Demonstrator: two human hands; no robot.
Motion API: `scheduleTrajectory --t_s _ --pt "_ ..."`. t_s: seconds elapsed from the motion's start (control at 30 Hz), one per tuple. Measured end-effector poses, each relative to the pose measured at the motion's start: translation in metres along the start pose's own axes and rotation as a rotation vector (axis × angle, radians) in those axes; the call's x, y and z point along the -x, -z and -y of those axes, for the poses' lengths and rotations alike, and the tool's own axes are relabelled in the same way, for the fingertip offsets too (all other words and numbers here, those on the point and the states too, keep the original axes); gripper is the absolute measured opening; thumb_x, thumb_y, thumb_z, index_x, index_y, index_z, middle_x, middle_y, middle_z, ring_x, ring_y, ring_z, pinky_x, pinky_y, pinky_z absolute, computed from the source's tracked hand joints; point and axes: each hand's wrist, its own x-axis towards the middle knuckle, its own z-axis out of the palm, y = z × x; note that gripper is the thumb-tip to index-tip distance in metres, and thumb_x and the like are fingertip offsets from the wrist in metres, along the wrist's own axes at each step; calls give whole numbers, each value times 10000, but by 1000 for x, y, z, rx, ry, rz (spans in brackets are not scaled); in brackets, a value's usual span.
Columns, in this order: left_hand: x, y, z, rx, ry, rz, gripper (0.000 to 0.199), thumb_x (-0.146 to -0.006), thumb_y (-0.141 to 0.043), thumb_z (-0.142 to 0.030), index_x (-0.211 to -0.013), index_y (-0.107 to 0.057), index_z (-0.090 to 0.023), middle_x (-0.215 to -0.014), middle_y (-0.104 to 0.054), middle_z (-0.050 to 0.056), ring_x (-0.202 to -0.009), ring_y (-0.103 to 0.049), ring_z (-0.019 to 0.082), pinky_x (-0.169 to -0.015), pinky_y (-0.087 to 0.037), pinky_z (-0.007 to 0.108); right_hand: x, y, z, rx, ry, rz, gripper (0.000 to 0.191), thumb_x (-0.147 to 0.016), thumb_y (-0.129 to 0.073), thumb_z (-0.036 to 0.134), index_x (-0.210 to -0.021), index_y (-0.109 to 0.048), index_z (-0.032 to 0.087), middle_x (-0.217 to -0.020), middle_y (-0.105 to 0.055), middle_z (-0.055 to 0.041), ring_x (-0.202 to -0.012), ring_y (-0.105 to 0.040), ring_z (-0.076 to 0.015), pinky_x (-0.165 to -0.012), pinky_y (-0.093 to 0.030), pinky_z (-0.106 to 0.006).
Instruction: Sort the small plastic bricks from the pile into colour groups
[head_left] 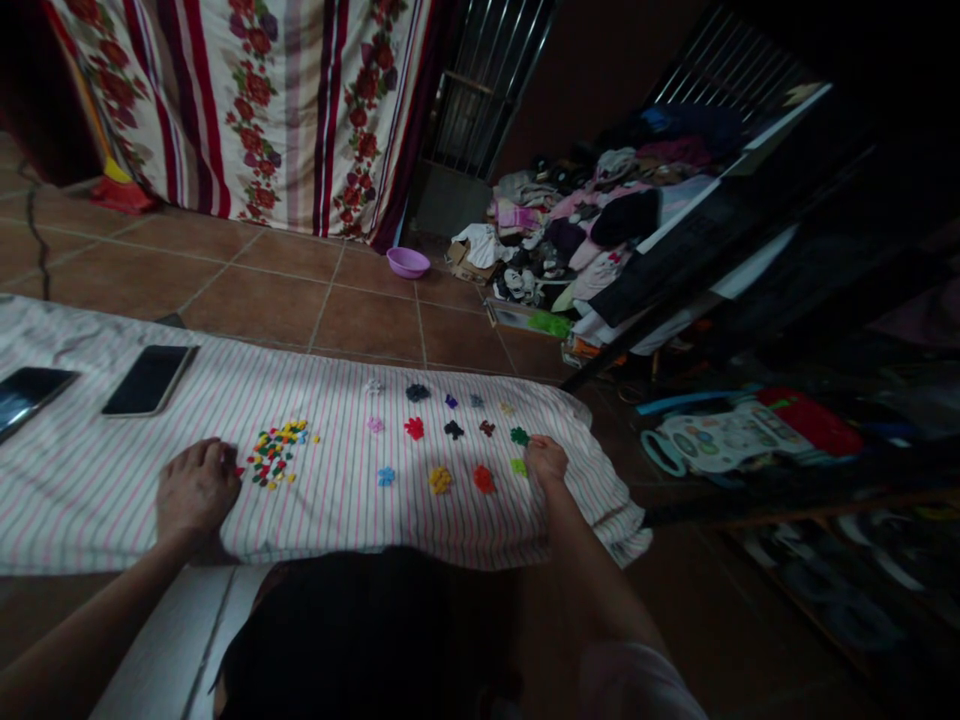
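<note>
My left hand (pixel 197 487) rests on the striped cloth with bent, closed fingers. A small red piece shows at its fingertips; whether it is gripped I cannot tell. Just right of that hand lies a mixed heap of small pieces (pixel 276 452) in red, yellow, green, blue and white. At the other end, my right hand (pixel 548 461) is pinched closed beside a dark green pile (pixel 519 436); its fingertips hide anything between them. Close below is a lime green pile (pixel 519 467). Single-colour piles stand in three rows, among them red (pixel 414 428), yellow (pixel 440 480) and orange (pixel 484 478).
Two phones, one dark (pixel 148 381) and another (pixel 31 392), lie on the cloth's left part. On the tiled floor beyond stands a purple basin (pixel 408 263), near a heap of clothes (pixel 570 225). A toy panel (pixel 735 437) is at the right.
</note>
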Motion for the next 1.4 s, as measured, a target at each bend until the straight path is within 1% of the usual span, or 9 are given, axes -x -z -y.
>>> scheduleTrajectory --t_s 0.13,0.4,0.53,0.67,0.8,1.0,1.07,1.23,1.4 --pt "1 0 0 -6 -6 -23 285 -869 -387 -276 -1018 -583 -131 -1141 -623 164 -1036 -575 307 -864 -416 435 5 2 4 5 36 10 326 -769 -450 143 -914 -742 164 -875 -720 -68 -863 -643 -182 -798 -458 -239" --pt "0 7 -2 30 -7 -4 293 -839 -401 -260 -1006 -603 -128 -1130 -630 176 -1007 -586 325 -845 -434 468 26 2 10 29 83 21 325 -798 -460 174 -987 -725 191 -918 -718 -41 -873 -624 -162 -771 -439 -208" --pt "1 6 -2 35 -24 -31 301 -838 -401 -263 -1008 -605 -123 -1120 -630 179 -997 -585 329 -839 -438 469 27 6 0 65 60 37 317 -785 -487 171 -987 -729 206 -960 -728 -37 -869 -637 -167 -762 -446 -218" --pt "1 0 1 28 -25 -45 284 -819 -416 -262 -1002 -601 -147 -1111 -633 154 -989 -583 312 -830 -440 453 19 12 -18 151 30 114 324 -715 -528 119 -930 -753 209 -971 -735 -40 -841 -661 -185 -763 -467 -249" --pt "0 -5 4 4 -17 -58 258 -807 -431 -267 -980 -594 -168 -1104 -639 122 -987 -577 289 -844 -442 438 11 9 -29 195 151 145 347 -692 -523 79 -912 -758 206 -940 -741 -38 -883 -663 -191 -849 -475 -277" --pt "1 -4 3 -4 -31 -75 269 -831 -406 -282 -986 -591 -163 -1108 -633 134 -987 -576 297 -830 -440 431 2 -3 -23 215 381 169 414 -675 -456 27 -922 -752 177 -1005 -739 -57 -981 -660 -176 -987 -430 -316" --pt "1 -3 2 0 -32 -76 263 -832 -407 -279 -983 -589 -164 -1105 -633 133 -988 -573 298 -829 -437 430 2 -4 -20 203 407 155 421 -669 -453 33 -930 -751 175 -989 -742 -66 -953 -669 -180 -967 -447 -324" --pt "0 -2 1 20 -12 -60 252 -819 -436 -254 -989 -593 -152 -1081 -634 136 -970 -564 290 -825 -426 427 8 -7 -23 174 380 37 367 -694 -437 89 -873 -742 186 -873 -746 -56 -825 -669 -182 -878 -472 -317" --pt "-1 -5 3 10 -6 -28 245 -830 -427 -255 -987 -590 -164 -1085 -629 129 -990 -559 275 -843 -402 404 21 -13 -19 102 501 -44 349 -711 -405 153 -849 -725 169 -817 -727 -84 -778 -650 -210 -830 -466 -340"
